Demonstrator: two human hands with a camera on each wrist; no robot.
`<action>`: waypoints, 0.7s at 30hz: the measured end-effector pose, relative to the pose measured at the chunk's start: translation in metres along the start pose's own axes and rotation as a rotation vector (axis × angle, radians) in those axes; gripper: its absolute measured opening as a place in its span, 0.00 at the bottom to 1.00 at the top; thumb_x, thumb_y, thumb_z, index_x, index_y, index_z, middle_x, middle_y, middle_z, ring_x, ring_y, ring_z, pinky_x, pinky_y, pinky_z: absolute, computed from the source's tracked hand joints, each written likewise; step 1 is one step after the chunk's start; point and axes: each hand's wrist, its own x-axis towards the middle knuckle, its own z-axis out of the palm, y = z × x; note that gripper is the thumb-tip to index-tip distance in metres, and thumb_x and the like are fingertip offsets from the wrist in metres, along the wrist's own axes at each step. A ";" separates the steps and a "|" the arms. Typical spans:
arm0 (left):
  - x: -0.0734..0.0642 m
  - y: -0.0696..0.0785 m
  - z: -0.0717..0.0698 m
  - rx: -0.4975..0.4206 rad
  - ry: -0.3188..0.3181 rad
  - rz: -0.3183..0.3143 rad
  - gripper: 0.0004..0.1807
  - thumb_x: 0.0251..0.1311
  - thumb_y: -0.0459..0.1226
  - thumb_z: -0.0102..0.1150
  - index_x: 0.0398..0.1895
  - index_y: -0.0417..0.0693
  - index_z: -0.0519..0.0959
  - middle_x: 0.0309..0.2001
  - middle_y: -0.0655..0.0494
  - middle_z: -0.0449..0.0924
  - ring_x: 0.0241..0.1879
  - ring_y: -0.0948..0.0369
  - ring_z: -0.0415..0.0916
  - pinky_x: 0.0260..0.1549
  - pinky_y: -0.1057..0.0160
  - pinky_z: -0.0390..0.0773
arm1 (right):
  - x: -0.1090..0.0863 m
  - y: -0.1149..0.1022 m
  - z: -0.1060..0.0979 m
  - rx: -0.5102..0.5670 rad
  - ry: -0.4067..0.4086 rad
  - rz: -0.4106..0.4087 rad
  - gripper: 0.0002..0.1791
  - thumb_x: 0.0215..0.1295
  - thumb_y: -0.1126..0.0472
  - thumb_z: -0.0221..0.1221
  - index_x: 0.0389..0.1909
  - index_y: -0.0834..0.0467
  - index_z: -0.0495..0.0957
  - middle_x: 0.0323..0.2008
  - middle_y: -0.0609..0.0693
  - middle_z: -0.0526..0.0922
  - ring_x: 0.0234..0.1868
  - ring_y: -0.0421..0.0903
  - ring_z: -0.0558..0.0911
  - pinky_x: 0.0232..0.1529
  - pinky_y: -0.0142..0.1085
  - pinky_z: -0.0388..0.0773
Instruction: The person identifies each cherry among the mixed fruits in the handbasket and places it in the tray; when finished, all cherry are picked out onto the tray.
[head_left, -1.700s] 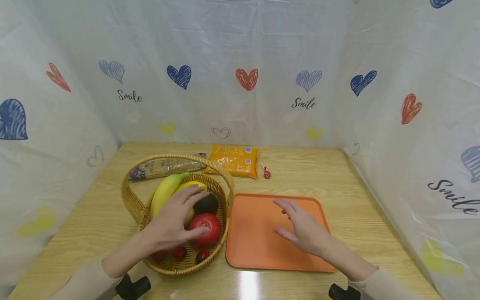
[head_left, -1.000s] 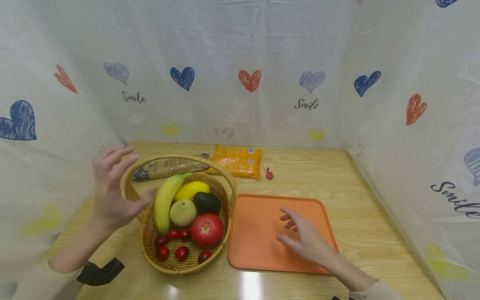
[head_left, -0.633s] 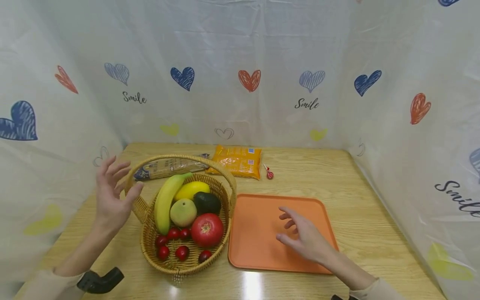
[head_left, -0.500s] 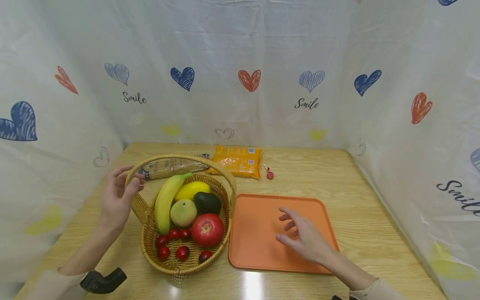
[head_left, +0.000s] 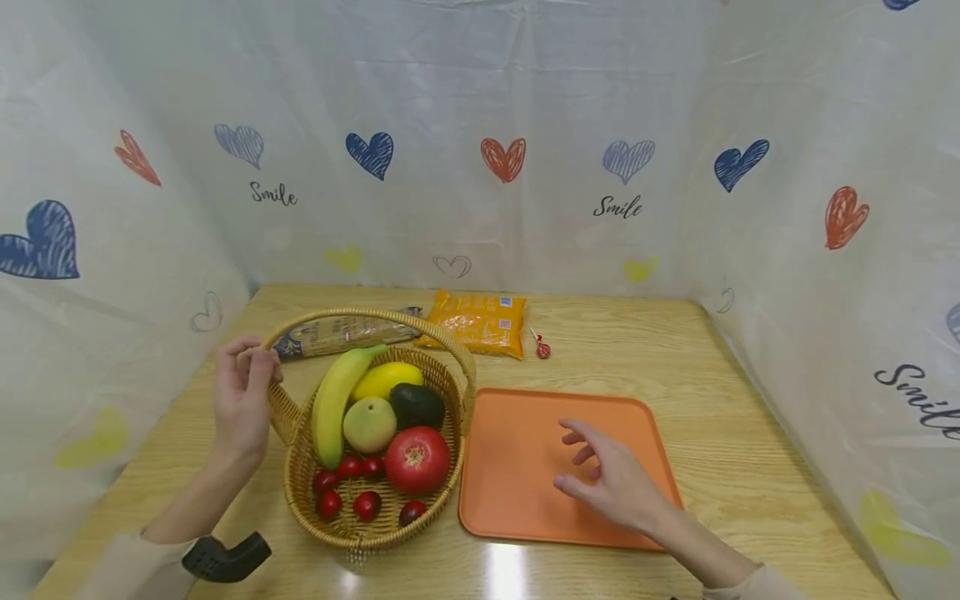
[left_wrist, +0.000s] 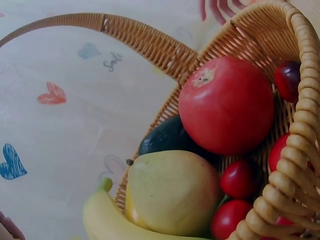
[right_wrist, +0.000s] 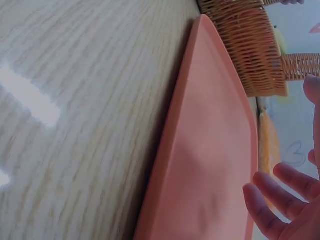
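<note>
My left hand (head_left: pixel 243 400) grips the left side of the wicker basket's arched handle, thumb on the near side and fingers curled around it. The basket (head_left: pixel 300 512) stands on the table and holds a banana (head_left: pixel 330 412), a yellow lemon-like fruit (head_left: pixel 387 379), a dark avocado-like fruit (head_left: pixel 417 407), a pale green round fruit (left_wrist: pixel 172 192), a large red pomegranate-like fruit (left_wrist: pixel 227 105) and several cherries (head_left: pixel 367 506). Over the orange tray (head_left: pixel 510 467) hovers my right hand (head_left: pixel 615 483), its fingers loosely bent and holding nothing.
Behind the basket lie a long clear packet (head_left: pixel 345 335) and an orange bag (head_left: pixel 480 323). A red lollipop (head_left: pixel 542 348) is right of the bag. Patterned white sheets (head_left: pixel 450 200) close off the back and both sides of the wooden table (head_left: pixel 735 433).
My left hand has moved from above the fruit out to the left, then in to the basket handle, and now grips it. The right hand stays over the tray, nearly still.
</note>
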 end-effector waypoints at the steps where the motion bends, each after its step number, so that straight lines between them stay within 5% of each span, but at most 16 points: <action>1: 0.000 -0.001 0.001 0.003 0.007 0.002 0.03 0.87 0.36 0.53 0.51 0.56 0.73 0.35 0.63 0.78 0.35 0.67 0.74 0.42 0.76 0.76 | 0.000 0.002 0.001 -0.005 0.003 -0.012 0.38 0.68 0.55 0.77 0.74 0.65 0.75 0.57 0.60 0.89 0.46 0.45 0.85 0.40 0.34 0.85; 5: -0.002 -0.003 0.003 0.001 0.030 0.015 0.03 0.87 0.36 0.53 0.50 0.56 0.72 0.35 0.64 0.79 0.35 0.67 0.74 0.41 0.76 0.76 | -0.003 0.015 0.013 0.000 0.023 -0.093 0.36 0.66 0.56 0.78 0.70 0.66 0.77 0.55 0.60 0.89 0.43 0.40 0.83 0.35 0.31 0.83; 9: -0.003 -0.004 0.005 -0.016 0.040 0.046 0.02 0.86 0.36 0.55 0.50 0.54 0.72 0.35 0.66 0.80 0.35 0.67 0.73 0.41 0.76 0.76 | -0.004 0.013 0.017 0.074 -0.005 -0.089 0.35 0.67 0.57 0.78 0.69 0.67 0.77 0.59 0.64 0.86 0.46 0.41 0.81 0.37 0.31 0.83; 15: -0.004 -0.003 0.004 -0.004 0.029 0.068 0.04 0.85 0.40 0.57 0.51 0.53 0.72 0.34 0.66 0.79 0.35 0.67 0.73 0.41 0.76 0.75 | 0.010 -0.028 0.010 0.205 -0.065 -0.003 0.32 0.70 0.57 0.76 0.70 0.65 0.78 0.64 0.64 0.83 0.53 0.45 0.85 0.49 0.34 0.88; 21: -0.005 -0.003 0.005 -0.002 0.023 0.075 0.03 0.86 0.39 0.56 0.51 0.53 0.72 0.34 0.66 0.79 0.36 0.69 0.73 0.42 0.76 0.76 | 0.027 -0.071 0.016 0.261 -0.097 -0.177 0.28 0.67 0.62 0.77 0.65 0.65 0.82 0.55 0.61 0.88 0.50 0.42 0.86 0.49 0.34 0.90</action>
